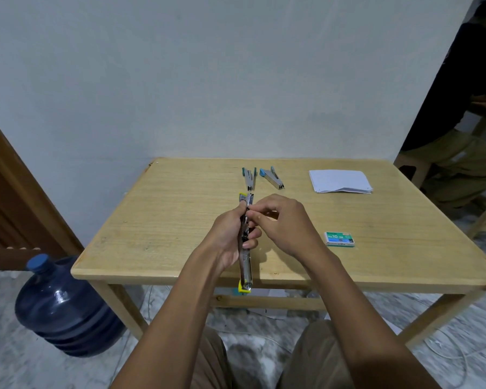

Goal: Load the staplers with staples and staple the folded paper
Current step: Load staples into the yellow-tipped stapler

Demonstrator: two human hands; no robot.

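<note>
Head view: the left hand (230,237) grips the yellow stapler (246,265) round its middle, the stapler swung open in one long line above the table's (166,220) near edge; the right hand (284,223) pinches at its metal channel, though what lies between the fingertips is too small to tell; just beyond lie a blue stapler (249,179) and a second blue stapler (272,178), both open; the green staple box (339,239) sits to the right of the hands; the folded paper (340,181) rests far right.

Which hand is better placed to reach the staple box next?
Probably right: the staple box lies to the right of the right hand, and the left hand grips the yellow stapler, which the right only pinches.
</note>
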